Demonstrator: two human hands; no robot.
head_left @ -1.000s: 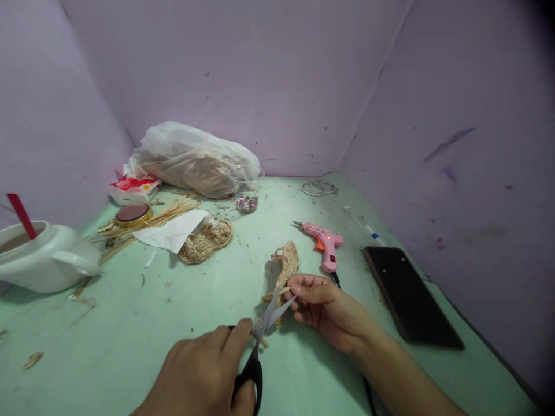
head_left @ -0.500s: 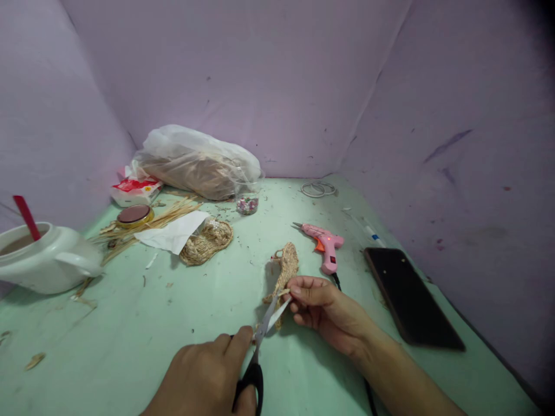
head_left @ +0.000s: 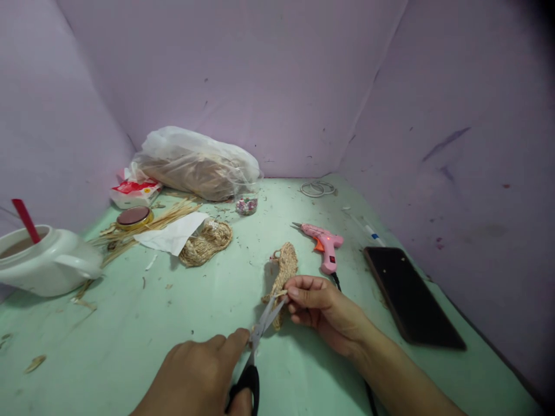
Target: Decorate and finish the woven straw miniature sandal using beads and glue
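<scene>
My left hand [head_left: 195, 372] is closed round the black handles of a pair of scissors [head_left: 259, 332], whose blades point away from me and stand slightly apart. At the blade tips lies a short pale straw strand [head_left: 281, 293]. The thumb and forefinger of my right hand [head_left: 318, 303] pinch its other end. Directly beneath the blades and my right fingertips is a long, narrow braided straw piece [head_left: 286, 264] with a small loop at its far left side. The fingers and the blades hide part of it.
A pink glue gun [head_left: 323, 242] and a dark phone [head_left: 414, 297] lie at right. Another braided straw piece [head_left: 212, 242], white paper [head_left: 173, 233], loose straw [head_left: 177, 209], a round tin [head_left: 134, 216] and a white pot [head_left: 52, 268] are left. Farther back are a plastic bag [head_left: 195, 162] and a bead cup [head_left: 247, 205].
My left hand and the scissors have shifted slightly left and towards me. The right hand keeps its pinch on the straw strand, almost in the same place.
</scene>
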